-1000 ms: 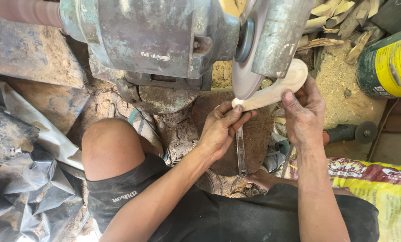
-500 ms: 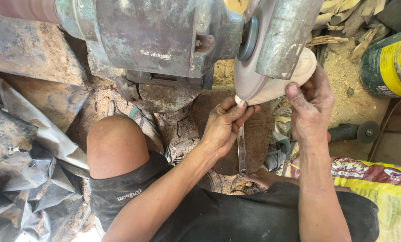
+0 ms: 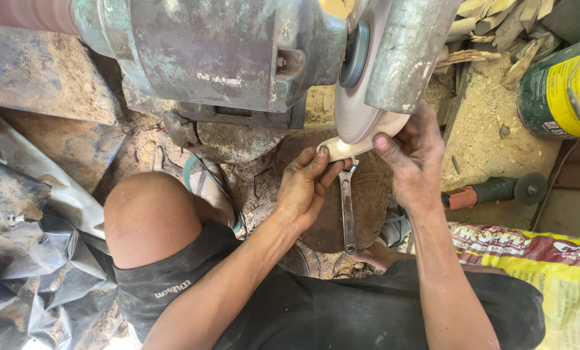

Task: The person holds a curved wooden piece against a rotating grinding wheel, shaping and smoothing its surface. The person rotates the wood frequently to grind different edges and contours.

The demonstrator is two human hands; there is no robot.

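Both hands hold a pale wooden piece (image 3: 342, 148) against the grinding disc (image 3: 361, 107) of a worn bench grinder (image 3: 225, 52): the left hand (image 3: 303, 188) pinches its near end, the right hand (image 3: 416, 159) grips the far side. An adjustable wrench (image 3: 348, 210) lies on the dirt floor (image 3: 484, 129) below (just beside an angle grinder (image 3: 497, 191)).

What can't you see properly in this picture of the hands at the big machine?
Head view only:
- Pale wooden piece: its upper part is hidden behind the grinding disc and the metal guard.
- Right hand: fingertips are tucked behind the piece.
- Left hand: its palm side faces away.
- Wrench: its head is partly under the left hand's fingers.
- Yellow and green can: cut off by the right edge.
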